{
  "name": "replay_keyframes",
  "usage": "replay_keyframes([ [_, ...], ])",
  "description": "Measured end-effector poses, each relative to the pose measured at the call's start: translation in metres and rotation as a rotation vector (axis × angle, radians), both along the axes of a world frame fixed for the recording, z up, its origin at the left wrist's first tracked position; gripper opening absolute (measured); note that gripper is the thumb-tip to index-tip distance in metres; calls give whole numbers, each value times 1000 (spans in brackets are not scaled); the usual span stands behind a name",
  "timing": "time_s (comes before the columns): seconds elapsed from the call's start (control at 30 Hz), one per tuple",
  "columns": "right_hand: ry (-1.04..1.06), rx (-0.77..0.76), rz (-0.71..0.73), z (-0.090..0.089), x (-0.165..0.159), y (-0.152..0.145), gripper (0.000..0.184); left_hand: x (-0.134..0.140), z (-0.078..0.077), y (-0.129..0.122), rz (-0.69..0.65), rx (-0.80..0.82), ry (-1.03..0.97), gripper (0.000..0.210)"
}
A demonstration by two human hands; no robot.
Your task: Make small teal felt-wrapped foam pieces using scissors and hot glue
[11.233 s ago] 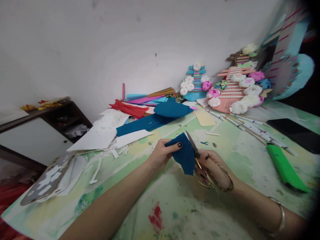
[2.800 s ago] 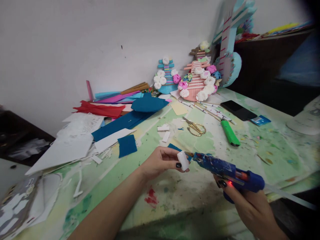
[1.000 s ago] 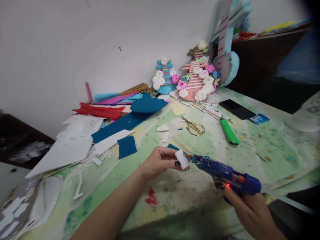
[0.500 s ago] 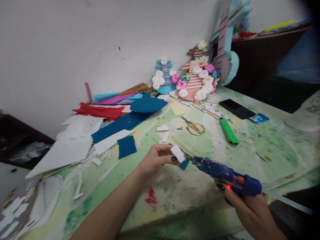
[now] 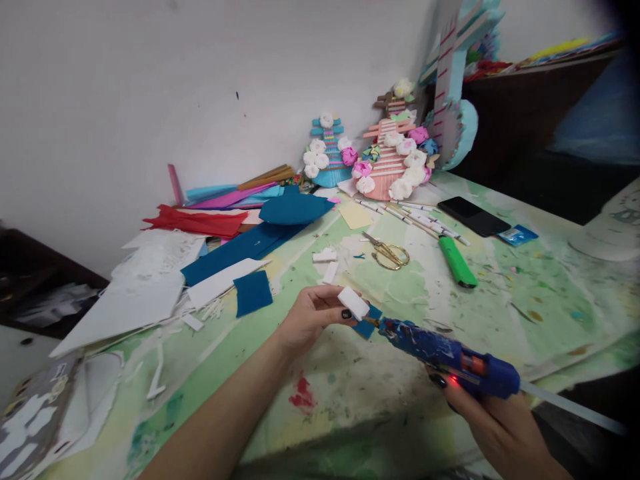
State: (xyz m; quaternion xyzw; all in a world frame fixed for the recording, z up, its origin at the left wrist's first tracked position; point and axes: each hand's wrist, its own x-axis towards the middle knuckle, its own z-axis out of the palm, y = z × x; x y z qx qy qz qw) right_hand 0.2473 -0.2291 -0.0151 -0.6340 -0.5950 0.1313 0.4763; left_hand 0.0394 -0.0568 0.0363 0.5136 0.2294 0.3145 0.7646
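Between thumb and fingers, my left hand [image 5: 315, 313] pinches a small white foam block [image 5: 353, 303] above the table. My right hand [image 5: 493, 417] is wrapped round the handle of a blue hot glue gun [image 5: 450, 357], whose red light glows. A long pale glue stick [image 5: 570, 405] sticks out of its back end. The gun's nozzle points at the block's lower right edge, very close to it; whether they touch I cannot tell. Just behind the block and nozzle shows a blue paper piece [image 5: 367, 323], partly hidden.
Gold scissors [image 5: 390, 253], a green cutter [image 5: 457, 262], a black phone [image 5: 474, 217] and several pencils lie beyond my hands. White foam scraps [image 5: 329, 272] and a blue paper square [image 5: 253, 293] are nearer left. Flower-covered model instruments [image 5: 387, 160] lean on the wall.
The glue gun has shifted slightly left and down, its nozzle moving along the foam block's lower edge. My left hand and the block have moved a little left and up.
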Motion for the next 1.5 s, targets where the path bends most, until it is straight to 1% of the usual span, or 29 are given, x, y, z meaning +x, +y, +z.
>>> replay_keyframes([
  [0.07, 5, 7, -20, -1, -1, 1, 32, 0, 0, 0, 3, -6, -10, 31],
  [0.17, 15, 41, -49, 6, -4, 4, 29, 0, 0, 0, -1, -7, -18, 31],
  [0.27, 40, 71, 0, 15, -6, 7, 29, 0, 0, 0, -2, -7, -20, 31],
  [0.33, 34, 75, 32, 17, -6, 7, 26, 0, 0, 0, -2, -5, -16, 31],
  [0.53, -62, 91, 38, 14, -7, 6, 21, -1, -4, 1, -15, 30, -24, 28],
  [0.67, -80, 98, -50, 10, -9, 5, 26, 0, -6, 1, -6, 38, -34, 27],
  [0.83, -39, 94, -128, 9, -10, 6, 30, 1, -4, 0, -3, 30, -25, 27],
  [1.0, 24, 97, -140, 13, -12, 7, 29, 1, -5, 0, -6, 34, -28, 29],
  [1.17, 9, 96, -136, 16, -13, 6, 30, 1, -5, 0, -34, 28, -10, 30],
  [1.23, 8, 98, -145, 15, -12, 6, 30, 2, -5, -1, -50, 20, 2, 30],
  [1.3, 15, 76, -117, 12, -10, 6, 29, 1, -5, -1, -67, 18, 18, 29],
  [1.43, 55, 45, -52, 1, -8, 4, 32, 0, -5, -2, -111, 27, 65, 29],
  [1.5, 68, 43, -62, -5, -8, 4, 35, 0, -6, -3, -130, 29, 90, 27],
])
